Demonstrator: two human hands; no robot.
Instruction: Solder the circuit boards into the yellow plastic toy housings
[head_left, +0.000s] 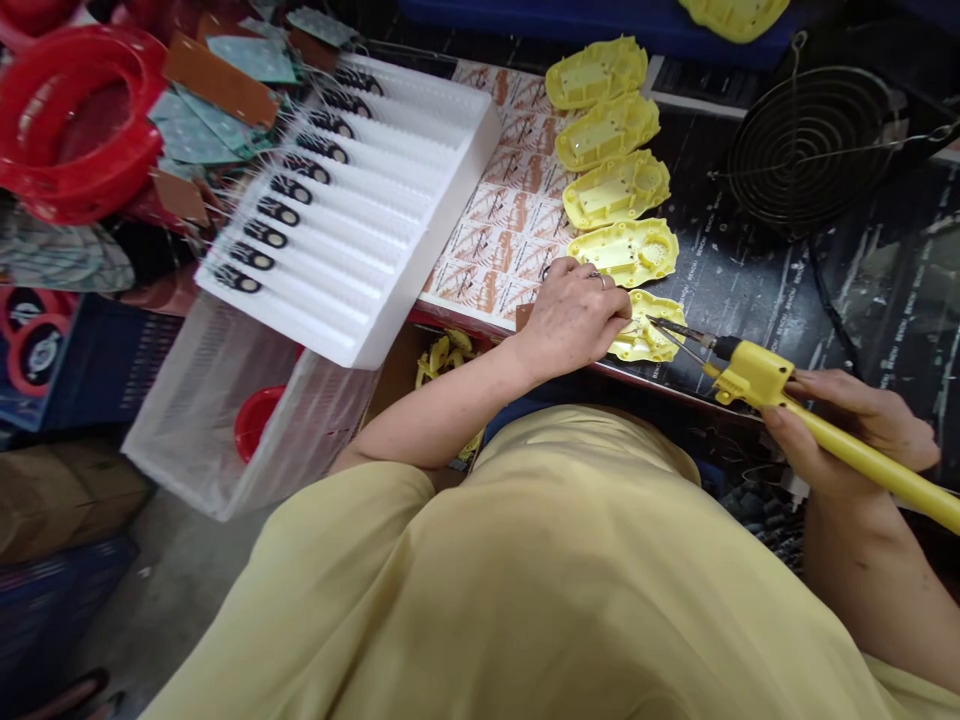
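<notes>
My right hand (847, 425) is wrapped around a yellow soldering iron (757, 372) that has a thin feed tube beside its tip. The tip reaches into the nearest yellow plastic shell (651, 338), which lies open side up at the bench's front edge. My left hand (574, 315) is over the left end of this shell, fingers bent and pressed together; what they pinch is hidden. Just beyond lies another yellow shell (622, 252), in a row with several more (616, 190) stretching toward the back.
A white foam tray (405, 210) with black parts and wires stands left of the shells. A round fan grille (814, 150) is at the right back. Red rings (75, 120) are piled at far left, above a translucent crate (202, 440).
</notes>
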